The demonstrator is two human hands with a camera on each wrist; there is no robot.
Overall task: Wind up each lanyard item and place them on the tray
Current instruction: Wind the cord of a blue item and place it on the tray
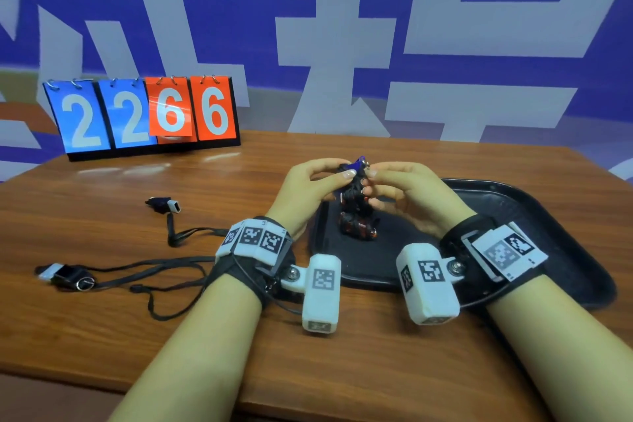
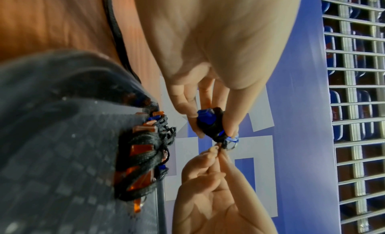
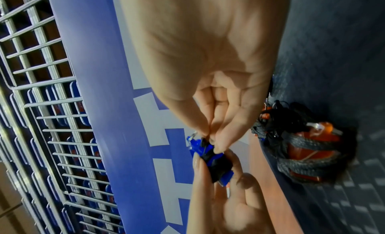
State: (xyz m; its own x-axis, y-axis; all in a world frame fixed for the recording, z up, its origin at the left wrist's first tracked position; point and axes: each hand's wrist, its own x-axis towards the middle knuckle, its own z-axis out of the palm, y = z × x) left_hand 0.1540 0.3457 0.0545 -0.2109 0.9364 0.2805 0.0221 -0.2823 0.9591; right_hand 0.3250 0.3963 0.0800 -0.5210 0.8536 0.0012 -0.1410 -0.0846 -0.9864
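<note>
Head view, frame centre: left hand (image 1: 310, 181) and right hand (image 1: 404, 187) both pinch the blue lanyard item (image 1: 356, 169) between them, above the tray (image 1: 534, 216).

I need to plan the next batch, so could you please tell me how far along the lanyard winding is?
Done: a pile of wound orange lanyard items sits on the black tray. In hand: the left hand holds a blue item wrapped in black cord, while the right hand pinches its cord end. Left: two unwound lanyards, one with a white-tipped piece and one nearer, lie on the table.
</note>
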